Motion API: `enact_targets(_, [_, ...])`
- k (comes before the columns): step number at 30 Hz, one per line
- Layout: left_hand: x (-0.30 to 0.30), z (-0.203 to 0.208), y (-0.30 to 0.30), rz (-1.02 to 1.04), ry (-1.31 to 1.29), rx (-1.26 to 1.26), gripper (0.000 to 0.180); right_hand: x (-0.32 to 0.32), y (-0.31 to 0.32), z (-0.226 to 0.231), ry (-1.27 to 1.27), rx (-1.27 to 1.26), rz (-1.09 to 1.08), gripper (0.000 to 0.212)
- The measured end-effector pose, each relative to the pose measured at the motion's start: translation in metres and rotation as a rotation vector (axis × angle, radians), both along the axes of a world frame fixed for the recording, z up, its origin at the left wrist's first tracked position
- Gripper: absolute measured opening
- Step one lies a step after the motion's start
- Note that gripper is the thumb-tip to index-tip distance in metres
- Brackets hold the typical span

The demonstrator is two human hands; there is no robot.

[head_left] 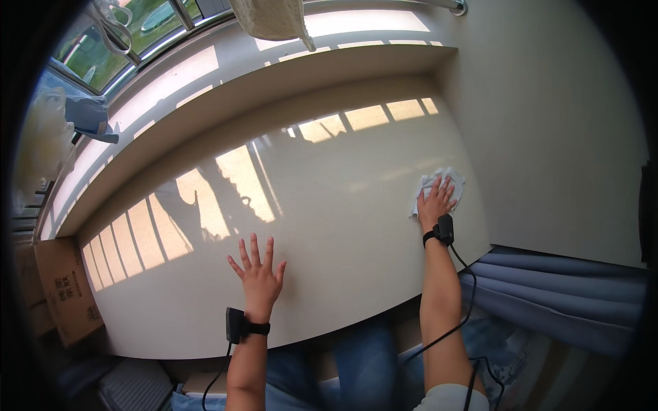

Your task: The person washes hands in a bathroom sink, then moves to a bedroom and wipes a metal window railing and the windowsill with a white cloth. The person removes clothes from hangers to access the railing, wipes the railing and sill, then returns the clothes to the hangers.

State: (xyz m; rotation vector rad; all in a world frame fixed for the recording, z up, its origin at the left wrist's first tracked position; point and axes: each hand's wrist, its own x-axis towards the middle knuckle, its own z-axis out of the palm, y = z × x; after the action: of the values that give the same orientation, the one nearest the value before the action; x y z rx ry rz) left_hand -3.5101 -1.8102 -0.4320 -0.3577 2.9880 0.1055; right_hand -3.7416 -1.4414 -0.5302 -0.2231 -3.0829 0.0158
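A crumpled white cloth lies on the pale tabletop near its right end. My right hand rests flat on top of the cloth, fingers spread and pointing away from me; the palm hides part of it. Nearer the front edge and left of the middle, my left hand is held palm down with its fingers wide apart and nothing in it. Whether it touches the surface, I cannot tell. Both wrists carry black straps with small boxes and cables.
A raised ledge runs along the back below a barred window. A cardboard box stands at the left end. Plastic bags hang at the upper left. A plain wall and a blue-grey curtain border the right side.
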Motion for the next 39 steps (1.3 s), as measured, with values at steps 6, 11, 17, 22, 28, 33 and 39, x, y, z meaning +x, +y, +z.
enact_targets(6, [0.026, 0.006, -0.045, 0.128, 0.032, -0.107, 0.059, 0.003, -0.296, 0.0, 0.047, -0.27, 0.815, 0.077])
enact_targets(11, [0.024, 0.012, -0.043, 0.163, 0.037, -0.14, 0.057, 0.094, -0.322, 0.018, -0.209, -0.447, 1.436, 0.067])
enact_targets(17, [-0.027, 0.016, 0.024, 0.078, 0.033, -0.119, 0.056, 0.037, -0.042, 0.017, -0.081, -0.283, 0.905, 0.065])
enact_targets(22, [-0.072, 0.013, 0.106, -0.09, 0.059, -0.018, 0.054, 0.067, 0.174, 0.037, -0.113, -0.18, 0.453, 0.074])
enact_targets(28, [-0.088, 0.012, 0.158, -0.267, 0.081, 0.03, 0.054, 0.113, 0.245, 0.027, -0.192, -0.157, 0.368, 0.082])
enact_targets(33, [-0.088, 0.014, 0.161, -0.322, 0.015, 0.054, 0.056, 0.071, 0.223, 0.032, -0.201, -0.148, 0.422, 0.085])
enact_targets(39, [-0.109, 0.009, 0.154, -0.244, 0.055, 0.07, 0.057, -0.063, 0.125, 0.012, -0.035, -0.135, 0.418, 0.084])
